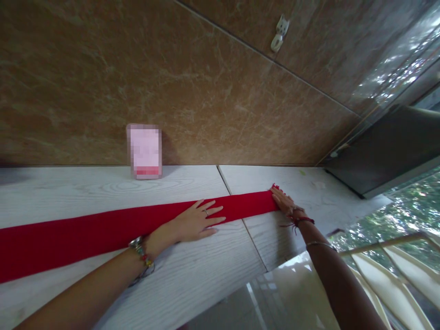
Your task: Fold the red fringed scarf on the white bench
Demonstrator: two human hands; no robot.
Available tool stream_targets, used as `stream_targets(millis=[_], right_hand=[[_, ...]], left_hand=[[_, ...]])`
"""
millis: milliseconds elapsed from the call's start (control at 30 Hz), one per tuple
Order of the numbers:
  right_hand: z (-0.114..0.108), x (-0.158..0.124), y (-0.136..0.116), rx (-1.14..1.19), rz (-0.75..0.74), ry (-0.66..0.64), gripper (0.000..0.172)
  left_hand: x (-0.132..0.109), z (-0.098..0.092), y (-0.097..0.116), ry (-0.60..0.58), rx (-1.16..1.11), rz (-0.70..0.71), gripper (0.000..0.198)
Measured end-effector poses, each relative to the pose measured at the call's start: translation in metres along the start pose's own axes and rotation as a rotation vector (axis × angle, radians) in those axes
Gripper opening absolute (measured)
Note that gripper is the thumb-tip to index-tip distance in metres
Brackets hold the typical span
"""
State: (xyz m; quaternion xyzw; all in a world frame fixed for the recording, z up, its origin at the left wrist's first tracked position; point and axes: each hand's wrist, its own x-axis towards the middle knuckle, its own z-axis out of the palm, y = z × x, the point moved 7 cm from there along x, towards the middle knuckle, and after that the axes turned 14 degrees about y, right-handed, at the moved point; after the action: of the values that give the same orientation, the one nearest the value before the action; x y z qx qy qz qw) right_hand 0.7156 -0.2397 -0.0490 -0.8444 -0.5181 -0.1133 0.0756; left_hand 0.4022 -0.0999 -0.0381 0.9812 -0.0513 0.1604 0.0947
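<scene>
A long red scarf lies stretched across the pale wood-grain surface, running from the left edge of the view to a fringed end on the right. My left hand rests flat on the scarf's near side, fingers spread and pointing right. At the fringed end, my right hand presses down with its fingers stretched out over the cloth. Between the two hands the scarf lies smooth. Its left end runs out of view.
A pink, blurred-out packet stands against the brown marbled wall. A white fitting is fixed on that wall. At the right are a dark panel and a cream railing, with greenery beyond.
</scene>
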Motion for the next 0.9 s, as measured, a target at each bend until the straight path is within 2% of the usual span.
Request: stream_targets(millis=[100, 167, 233, 367, 467, 533, 667, 800, 900], right_hand=[[-0.005, 0.005, 0.020, -0.069, 0.207, 0.058, 0.046], [-0.010, 0.010, 0.005, -0.101, 0.269, 0.115, 0.047], [-0.013, 0.015, -0.036, -0.078, 0.168, 0.157, 0.048], [-0.008, 0.012, -0.145, 0.071, -0.237, 0.097, 0.045], [0.000, 0.004, -0.187, 0.081, -0.328, 0.019, 0.045], [0.003, 0.000, -0.194, 0.054, -0.328, 0.004, 0.045], [0.004, -0.002, -0.192, 0.047, -0.328, 0.030, 0.046], [0.006, 0.000, -0.187, 0.068, -0.312, 0.055, 0.045], [0.005, 0.002, -0.188, 0.093, -0.274, 0.053, 0.044]], left_hand=[[0.000, 0.000, 0.000, 0.011, 0.015, 0.017, 0.042], [0.000, 0.001, 0.000, 0.017, 0.023, 0.023, 0.042], [0.000, 0.001, 0.000, 0.024, 0.020, 0.030, 0.042], [-0.002, 0.001, 0.001, 0.032, 0.027, 0.035, 0.043], [-0.005, 0.000, 0.004, 0.018, 0.043, 0.027, 0.043], [-0.008, -0.001, 0.006, 0.012, 0.044, 0.025, 0.043], [-0.025, -0.009, 0.008, -0.012, 0.039, 0.011, 0.043], [-0.066, -0.029, 0.005, -0.044, 0.049, -0.014, 0.046], [-0.104, -0.052, -0.008, -0.002, 0.115, -0.090, 0.048]])
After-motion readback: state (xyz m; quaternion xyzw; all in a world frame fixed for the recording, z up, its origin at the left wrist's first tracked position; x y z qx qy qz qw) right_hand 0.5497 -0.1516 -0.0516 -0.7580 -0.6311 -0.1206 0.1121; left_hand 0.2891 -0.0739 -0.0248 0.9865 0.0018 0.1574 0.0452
